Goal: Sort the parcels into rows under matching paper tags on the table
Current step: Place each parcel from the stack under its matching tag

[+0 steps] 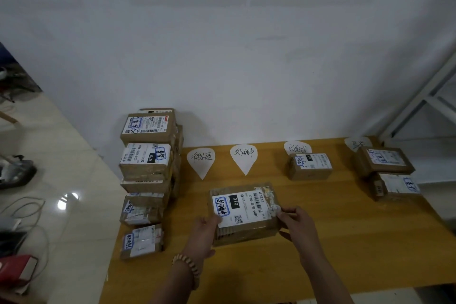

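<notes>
**In hand: one parcel, placing under the second tag**

Parcel (244,212): brown, white label up, handwritten mark in a blue box; held mid-table (345,242), just short of the second tag's point; whether it rests on the wood or hangs above it, I cannot tell.

Left hand (203,232): grip closed on the parcel's left end, thumb on the label corner; bead bracelet (187,264) at the wrist.

Right hand (296,224): grip pinching the right end, fingers curled at the edge.

Tags, four, white and pointed, along the far side: first tag (201,159), beside the stack; second tag (243,155), its writing seemingly matching the parcel's mark; third tag (297,147), one small parcel (309,165) touching it; fourth tag (357,143), partly covered, two parcels (383,161) in a row below.

Stack (148,173): unsorted, several high, at the table's left edge.

Step, by my judgement: placing; this would begin the second tag's row.

Next move calls for: parcel laid flat just below the second tag, squared to it; both grips released; then a reach left to the stack, reading the next mark before lifting.
</notes>
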